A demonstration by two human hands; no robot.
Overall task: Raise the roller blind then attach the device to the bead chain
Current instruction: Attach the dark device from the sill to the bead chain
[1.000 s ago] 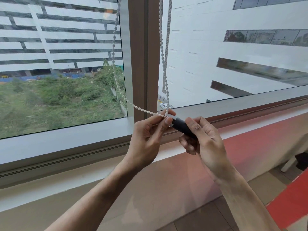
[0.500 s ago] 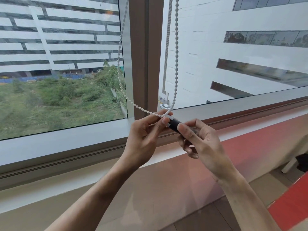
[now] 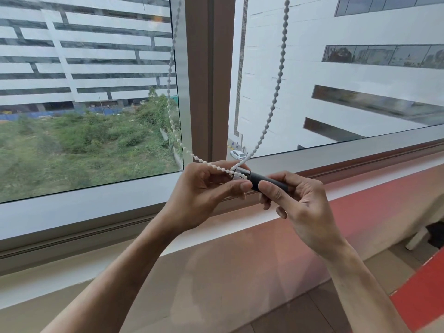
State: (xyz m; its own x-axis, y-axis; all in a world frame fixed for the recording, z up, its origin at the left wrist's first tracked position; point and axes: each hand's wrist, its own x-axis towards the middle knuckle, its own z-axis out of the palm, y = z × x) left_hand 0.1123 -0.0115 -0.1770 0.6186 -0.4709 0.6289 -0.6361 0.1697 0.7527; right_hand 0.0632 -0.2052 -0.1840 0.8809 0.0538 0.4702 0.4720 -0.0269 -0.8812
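The window [image 3: 96, 92] fills the upper part of the view, split by a brown vertical mullion [image 3: 209, 80]. The grey lower frame [image 3: 84, 207] runs across under the glass, with a pale sill [image 3: 360, 188] just below it. No blind fabric shows in front of either pane.

The bead chain [image 3: 276, 87] hangs from above as a loop of two strands. One strand descends in front of the left pane beside the mullion; the other descends in front of the right pane. Both strands curve inward and cross at the bottom, directly over my hands, just above the lower frame.

My left hand [image 3: 204, 186] is curled, thumb and fingertips closed together on the bottom of the chain loop at the silver end of the device [image 3: 266, 181]. The beads lie across that end, touching it; I cannot tell whether they are seated in it.

My right hand [image 3: 300, 205] is curled around the device, thumb on top and fingers wrapped beneath its dark body. The device is a short dark cylinder with a silver tip, held roughly level, tip pointing left toward my left hand. The two hands are nearly touching at the tip.
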